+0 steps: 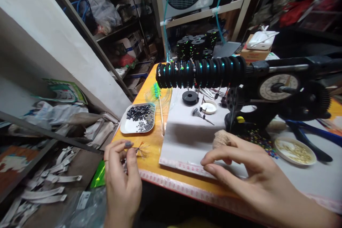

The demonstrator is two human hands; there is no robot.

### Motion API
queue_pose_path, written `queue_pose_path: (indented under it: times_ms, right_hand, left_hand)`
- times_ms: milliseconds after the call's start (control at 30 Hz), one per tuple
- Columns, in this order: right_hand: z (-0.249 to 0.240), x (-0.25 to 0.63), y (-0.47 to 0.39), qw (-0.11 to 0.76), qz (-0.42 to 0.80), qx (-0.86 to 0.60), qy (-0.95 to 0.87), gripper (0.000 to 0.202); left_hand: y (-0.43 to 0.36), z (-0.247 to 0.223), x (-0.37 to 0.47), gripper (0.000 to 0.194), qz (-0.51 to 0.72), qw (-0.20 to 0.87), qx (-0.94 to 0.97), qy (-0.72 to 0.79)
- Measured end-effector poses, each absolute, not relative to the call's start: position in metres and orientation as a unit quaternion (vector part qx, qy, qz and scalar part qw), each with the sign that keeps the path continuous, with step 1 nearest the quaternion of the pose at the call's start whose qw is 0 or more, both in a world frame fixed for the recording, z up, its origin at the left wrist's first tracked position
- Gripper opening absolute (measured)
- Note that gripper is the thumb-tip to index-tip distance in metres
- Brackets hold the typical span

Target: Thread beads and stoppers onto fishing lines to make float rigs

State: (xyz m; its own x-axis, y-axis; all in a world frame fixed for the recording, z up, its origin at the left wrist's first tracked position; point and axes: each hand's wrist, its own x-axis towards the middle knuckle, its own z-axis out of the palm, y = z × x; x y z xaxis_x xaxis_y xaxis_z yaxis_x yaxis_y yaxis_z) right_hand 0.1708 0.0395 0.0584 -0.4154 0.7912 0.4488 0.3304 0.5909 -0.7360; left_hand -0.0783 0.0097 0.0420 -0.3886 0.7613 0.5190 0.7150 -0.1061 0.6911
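My left hand [121, 176] is curled at the table's front left edge. From between its thumb and index finger sticks a small tuft of fine strands [140, 149] with an orange tip, and a grey covering or piece sits at the index fingertip. My right hand [240, 160] hovers over the white board's front edge, thumb and index tips brought together; anything between them is too small to see. A beige wrap [221, 139] covers one of its fingers. Beyond the hands, a black ribbed roller [200, 73] wound with shiny blue-green line extends from a dial-fitted machine [279, 87].
A white tray [124, 123] of black tubes and grey bits stands at left, beside a thin wooden stick [161, 114]. On the white board [184, 149] are a black spool [190, 97], small white dish [209, 107], dish of gold pieces [295, 151], coloured beads [263, 144] and blue-handled pliers [307, 139].
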Motion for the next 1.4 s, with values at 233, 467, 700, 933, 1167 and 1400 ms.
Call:
queue_pose_path:
  times_ms: [233, 467, 700, 933, 1167, 1400]
  right_hand:
    - [0.056, 0.166, 0.04, 0.469, 0.331, -0.299, -0.762, 0.014]
    - [0.055, 0.166, 0.042, 0.462, 0.351, -0.305, -0.756, 0.012]
    - [0.058, 0.163, 0.04, 0.451, 0.353, -0.321, -0.755, 0.013]
    - [0.056, 0.166, 0.039, 0.45, 0.338, -0.303, -0.769, 0.015]
    - [0.055, 0.168, 0.041, 0.436, 0.248, -0.274, -0.821, 0.007]
    - [0.053, 0.168, 0.041, 0.423, 0.25, -0.264, -0.83, 0.007]
  left_hand:
    - [-0.009, 0.026, 0.001, 0.026, 0.601, 0.587, 0.348, 0.416]
    - [-0.015, 0.017, 0.028, 0.03, 0.572, 0.594, 0.322, 0.465]
    - [-0.018, 0.021, 0.029, 0.032, 0.563, 0.535, 0.385, 0.499]
    - [-0.017, 0.018, 0.032, 0.032, 0.642, 0.599, 0.206, 0.432]
    - [-0.013, 0.027, 0.014, 0.03, 0.637, 0.674, 0.219, 0.304]
    - [-0.013, 0.025, 0.015, 0.028, 0.639, 0.677, 0.218, 0.294]
